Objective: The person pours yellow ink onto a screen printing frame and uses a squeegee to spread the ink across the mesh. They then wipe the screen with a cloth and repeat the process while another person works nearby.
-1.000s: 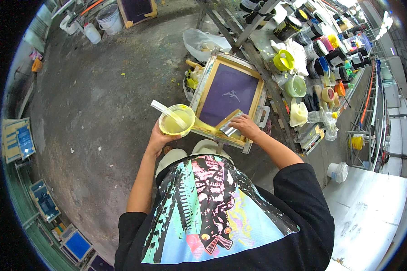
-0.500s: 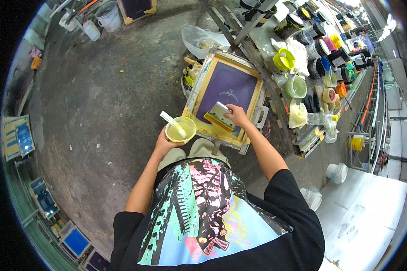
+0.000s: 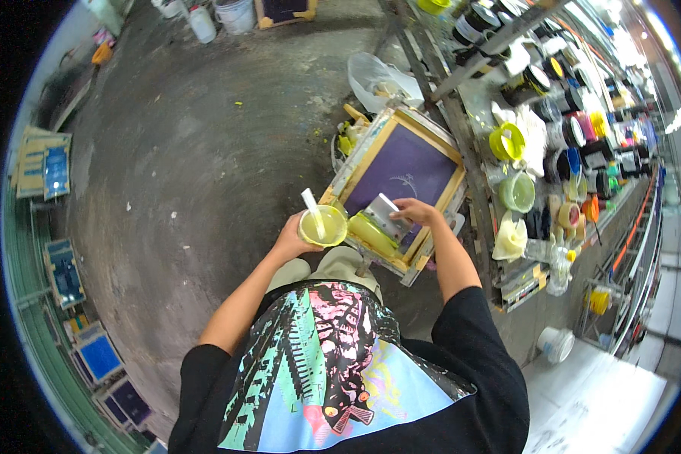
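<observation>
My left hand (image 3: 293, 239) is closed round a translucent plastic tub (image 3: 331, 231) with a yellowish smear along its rim. A white flat stick (image 3: 310, 203) leans out of the tub. In my right hand (image 3: 416, 211) is a squeegee (image 3: 383, 211), gripped by its silver holder and tilted. Its yellow side faces down toward the near end of a screen printing frame (image 3: 365, 159); whether it touches the mesh I cannot tell. The frame's purple mesh (image 3: 424, 168) bears a faint pale curved design. The tub is beside the frame's near left corner.
On the right, a long bench carries a yellow-green tub (image 3: 506, 142), a pale green tub (image 3: 517, 193), tape rolls (image 3: 568, 215) and several dark jars. A clear plastic bag (image 3: 374, 79) lies beyond the frame. Framed screens (image 3: 100, 357) stand at the left wall.
The whole view has shifted, with the scene lower and to the right. My left hand has brought the tub closer to the squeegee. The squeegee has turned, showing more of its yellow side.
</observation>
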The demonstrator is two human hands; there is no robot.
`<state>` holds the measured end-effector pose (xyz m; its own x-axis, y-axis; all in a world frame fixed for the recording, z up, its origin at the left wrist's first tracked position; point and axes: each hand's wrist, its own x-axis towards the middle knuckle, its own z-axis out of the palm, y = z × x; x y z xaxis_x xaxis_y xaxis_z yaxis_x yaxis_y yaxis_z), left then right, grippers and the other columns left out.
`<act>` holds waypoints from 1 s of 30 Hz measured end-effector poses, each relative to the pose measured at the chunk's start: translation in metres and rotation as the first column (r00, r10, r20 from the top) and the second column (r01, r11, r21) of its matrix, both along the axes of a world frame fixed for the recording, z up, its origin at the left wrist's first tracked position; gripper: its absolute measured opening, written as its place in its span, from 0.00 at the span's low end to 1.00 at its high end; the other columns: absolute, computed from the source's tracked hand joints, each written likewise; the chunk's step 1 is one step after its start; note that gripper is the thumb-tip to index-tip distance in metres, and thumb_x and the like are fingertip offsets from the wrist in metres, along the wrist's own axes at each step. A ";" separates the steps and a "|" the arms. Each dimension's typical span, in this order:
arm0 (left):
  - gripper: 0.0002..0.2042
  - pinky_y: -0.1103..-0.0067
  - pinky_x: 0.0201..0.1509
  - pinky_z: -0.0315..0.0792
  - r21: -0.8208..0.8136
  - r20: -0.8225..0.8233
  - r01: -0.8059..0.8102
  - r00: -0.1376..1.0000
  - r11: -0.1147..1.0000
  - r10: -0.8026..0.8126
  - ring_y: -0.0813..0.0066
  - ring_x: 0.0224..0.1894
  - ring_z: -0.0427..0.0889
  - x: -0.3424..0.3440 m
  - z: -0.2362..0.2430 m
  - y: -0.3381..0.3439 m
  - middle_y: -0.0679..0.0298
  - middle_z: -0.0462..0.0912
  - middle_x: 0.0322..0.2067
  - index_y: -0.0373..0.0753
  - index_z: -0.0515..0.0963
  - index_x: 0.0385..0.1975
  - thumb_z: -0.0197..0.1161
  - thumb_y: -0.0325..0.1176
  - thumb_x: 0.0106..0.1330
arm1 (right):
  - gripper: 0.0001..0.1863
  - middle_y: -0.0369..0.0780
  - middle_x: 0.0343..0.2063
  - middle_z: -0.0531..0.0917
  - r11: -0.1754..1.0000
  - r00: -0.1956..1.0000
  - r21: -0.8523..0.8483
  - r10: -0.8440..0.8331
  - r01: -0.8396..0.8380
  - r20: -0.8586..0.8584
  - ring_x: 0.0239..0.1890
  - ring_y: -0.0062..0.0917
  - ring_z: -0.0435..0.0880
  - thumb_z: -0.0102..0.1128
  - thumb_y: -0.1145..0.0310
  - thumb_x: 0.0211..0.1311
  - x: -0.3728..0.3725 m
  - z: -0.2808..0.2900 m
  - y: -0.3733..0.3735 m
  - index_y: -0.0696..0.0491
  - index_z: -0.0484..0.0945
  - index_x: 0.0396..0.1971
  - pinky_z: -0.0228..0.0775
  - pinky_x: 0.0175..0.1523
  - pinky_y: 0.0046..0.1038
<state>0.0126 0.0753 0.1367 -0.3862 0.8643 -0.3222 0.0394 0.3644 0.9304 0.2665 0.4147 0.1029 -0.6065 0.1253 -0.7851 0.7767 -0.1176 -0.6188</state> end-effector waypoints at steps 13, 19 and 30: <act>0.50 0.64 0.69 0.65 0.187 -0.219 0.393 0.910 0.900 -0.352 0.53 0.64 0.70 0.052 0.008 0.112 0.54 0.76 0.58 0.39 0.69 0.66 0.85 0.36 0.34 | 0.22 0.35 0.41 0.85 0.621 0.678 0.375 -0.367 0.688 -0.636 0.42 0.17 0.81 0.68 0.75 0.65 0.030 0.264 -0.107 0.59 0.74 0.57 0.73 0.50 0.22; 0.46 0.71 0.68 0.67 0.312 0.271 0.327 0.869 0.892 -0.413 0.63 0.60 0.76 0.058 0.099 0.129 0.59 0.76 0.58 0.38 0.71 0.63 0.83 0.32 0.36 | 0.23 0.38 0.43 0.84 0.248 0.538 0.482 -0.276 0.840 -0.796 0.41 0.17 0.80 0.68 0.77 0.65 0.036 0.282 -0.176 0.56 0.70 0.57 0.70 0.46 0.20; 0.47 0.75 0.54 0.78 0.413 0.452 0.049 0.856 0.910 -0.251 0.69 0.53 0.81 0.054 0.153 0.134 0.57 0.80 0.53 0.36 0.68 0.64 0.85 0.33 0.39 | 0.25 0.44 0.45 0.84 -0.001 0.563 0.565 -0.081 0.825 -0.823 0.43 0.24 0.84 0.67 0.77 0.65 0.031 0.280 -0.204 0.57 0.66 0.58 0.77 0.46 0.25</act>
<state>0.0670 0.2098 0.2901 -0.1225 0.9898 -0.0725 -0.4270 0.0134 0.9042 0.2970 0.2108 0.3825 -0.2013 0.8313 0.5181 0.3688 0.5543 -0.7461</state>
